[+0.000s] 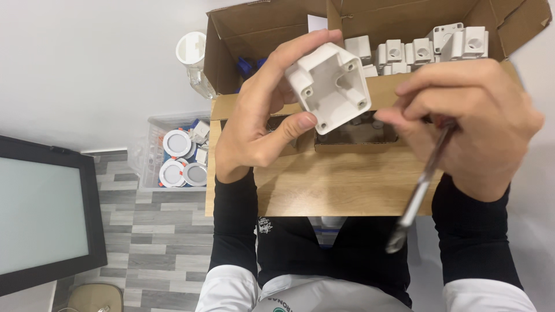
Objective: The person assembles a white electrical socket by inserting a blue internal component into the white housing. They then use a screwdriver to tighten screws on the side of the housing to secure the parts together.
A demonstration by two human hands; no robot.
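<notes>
Screwdriver: the right hand is closed around a slim metal screwdriver, whose free end points down toward the person's lap, nearest the camera.
Right hand: it hovers over the right part of the wooden table, fingers curled together on the tool, fingertips near the right edge of the white box.
White junction box: a square white plastic junction box is pinched in the left hand, thumb on its near edge, fingers wrapped over its far left corner; its open face with corner screw holes is turned toward the camera.
Position: the box sits above the table's far edge, just left of the right hand's fingertips.
Cardboard box: farther off, an open cardboard box holds more white plastic fittings.
Far left: a clear bin of round white lamps stands on the floor.
</notes>
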